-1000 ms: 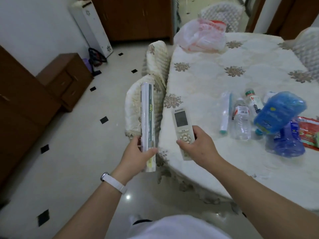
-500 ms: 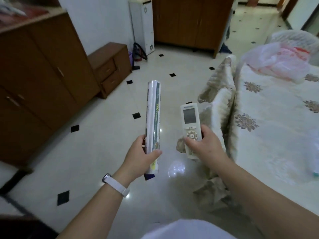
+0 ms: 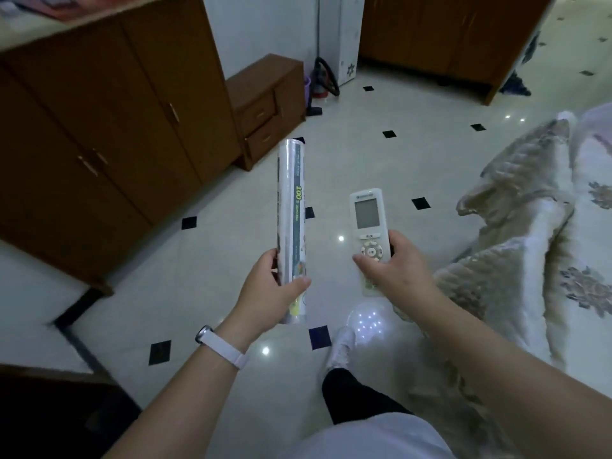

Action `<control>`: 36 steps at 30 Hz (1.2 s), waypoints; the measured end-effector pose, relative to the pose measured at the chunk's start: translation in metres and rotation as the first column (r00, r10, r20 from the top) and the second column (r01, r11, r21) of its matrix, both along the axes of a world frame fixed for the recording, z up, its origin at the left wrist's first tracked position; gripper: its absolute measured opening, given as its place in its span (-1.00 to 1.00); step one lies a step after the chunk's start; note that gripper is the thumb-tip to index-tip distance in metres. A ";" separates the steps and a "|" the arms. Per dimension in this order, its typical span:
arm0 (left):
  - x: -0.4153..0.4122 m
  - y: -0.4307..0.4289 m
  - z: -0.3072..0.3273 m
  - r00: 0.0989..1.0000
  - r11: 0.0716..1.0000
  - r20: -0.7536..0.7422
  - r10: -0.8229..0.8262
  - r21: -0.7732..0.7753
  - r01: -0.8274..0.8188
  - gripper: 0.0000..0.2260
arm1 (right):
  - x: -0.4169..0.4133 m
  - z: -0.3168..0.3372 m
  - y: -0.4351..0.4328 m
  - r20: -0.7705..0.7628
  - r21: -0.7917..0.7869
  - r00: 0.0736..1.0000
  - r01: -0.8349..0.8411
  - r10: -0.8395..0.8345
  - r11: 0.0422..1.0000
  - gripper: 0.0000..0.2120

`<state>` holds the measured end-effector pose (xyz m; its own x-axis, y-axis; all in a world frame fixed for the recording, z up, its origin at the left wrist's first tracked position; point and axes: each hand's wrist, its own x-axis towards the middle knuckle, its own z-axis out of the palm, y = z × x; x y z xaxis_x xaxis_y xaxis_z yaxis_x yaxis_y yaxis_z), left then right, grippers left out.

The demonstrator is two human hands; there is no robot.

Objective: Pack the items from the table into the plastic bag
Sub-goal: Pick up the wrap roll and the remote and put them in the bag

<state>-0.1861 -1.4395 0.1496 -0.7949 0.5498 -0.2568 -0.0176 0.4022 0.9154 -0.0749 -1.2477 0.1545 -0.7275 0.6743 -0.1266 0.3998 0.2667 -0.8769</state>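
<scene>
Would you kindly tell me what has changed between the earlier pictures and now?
The person has turned left, away from the table: the bottles and blue packs seen a second ago are out of view, and only the table's edge shows at right. Both held items now hang over the floor. Nothing was grasped or released: the left hand still grips the roll, and the right hand still holds the remote control.

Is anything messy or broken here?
Nothing looks broken or spilled. The quilted chair cover on the right hangs crumpled and lopsided. The left hand grips a wrapped roll and the right hand a remote, both intact.
</scene>
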 end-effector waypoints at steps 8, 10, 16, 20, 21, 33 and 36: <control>-0.121 0.089 -0.006 0.999 0.998 0.014 0.034 -0.060 -0.033 -0.62 | -0.116 -0.020 0.086 -0.003 -0.090 0.999 0.042 -0.043 0.995 -0.81; -0.151 0.120 -0.003 0.999 0.998 0.032 0.022 -0.053 -0.020 -0.67 | -0.140 -0.016 0.112 -0.015 -0.115 0.997 0.070 -0.072 0.991 -0.81; -0.219 0.210 0.023 0.996 0.997 -0.038 -0.082 -0.003 0.082 -0.65 | -0.199 0.006 0.190 -0.064 -0.142 0.991 0.108 -0.118 0.984 -0.80; -0.256 0.252 0.027 0.985 0.989 -0.081 -0.150 0.007 0.151 -0.64 | -0.227 0.015 0.225 -0.064 -0.128 0.985 0.148 -0.157 0.981 -0.81; -0.267 0.263 0.026 0.984 0.987 -0.079 -0.159 0.014 0.161 -0.64 | -0.234 0.015 0.233 -0.067 -0.130 0.984 0.158 -0.167 0.979 -0.81; -0.440 0.412 -0.010 0.937 0.935 -0.040 -0.348 0.064 0.350 -0.67 | -0.377 0.010 0.347 -0.020 -0.074 0.926 0.374 -0.376 0.924 -0.80; -0.487 0.452 -0.012 0.903 0.901 -0.017 -0.429 0.069 0.429 -0.68 | -0.420 0.021 0.379 -0.006 -0.023 0.904 0.428 -0.428 0.904 -0.80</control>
<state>-0.6733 -0.9876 0.1378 -0.4787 0.8537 -0.2050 0.1435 0.3064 0.9410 -0.4949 -0.8683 0.1753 -0.3710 0.9183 -0.1381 0.4621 0.0535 -0.8852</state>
